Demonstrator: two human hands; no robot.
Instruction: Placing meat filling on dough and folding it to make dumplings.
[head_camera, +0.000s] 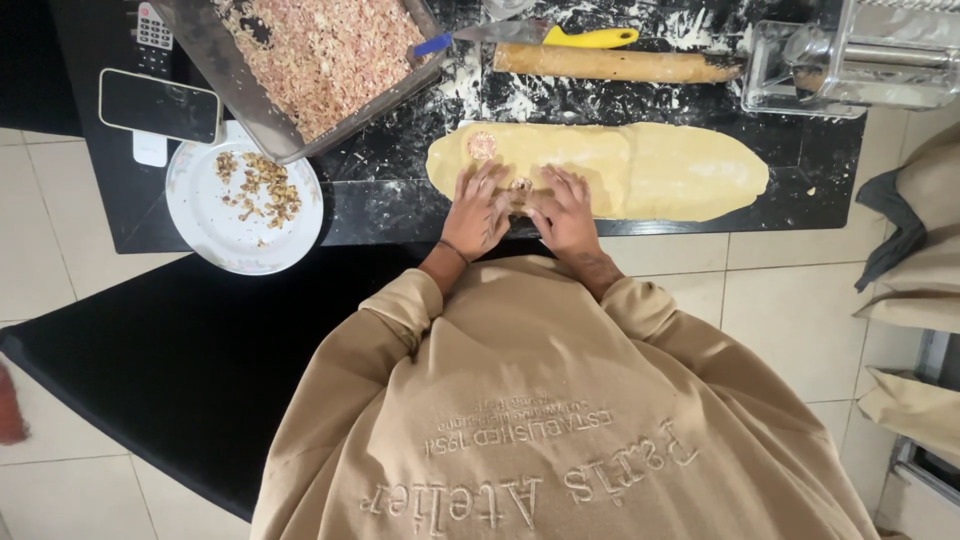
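Head view: pressing pasta dough sheet (640, 170) on floured black counter (400, 200).
Left hand (477, 210) and right hand (563, 212) flat, fingers spread, flanking filling mound (520, 186) between fingertips.

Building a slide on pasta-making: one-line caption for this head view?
Both hands, left hand and right hand, press a filling mound on a floured dough sheet.

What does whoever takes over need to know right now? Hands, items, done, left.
Left hand and right hand: both flat on the near edge of the dough sheet, pressing around a filling mound; holding nothing.
Tray of filling upper left; plate with scraps beside it; rolling pin behind the dough.
Done: sheet rolled, one mound placed further back.
Left: most of the sheet is bare.
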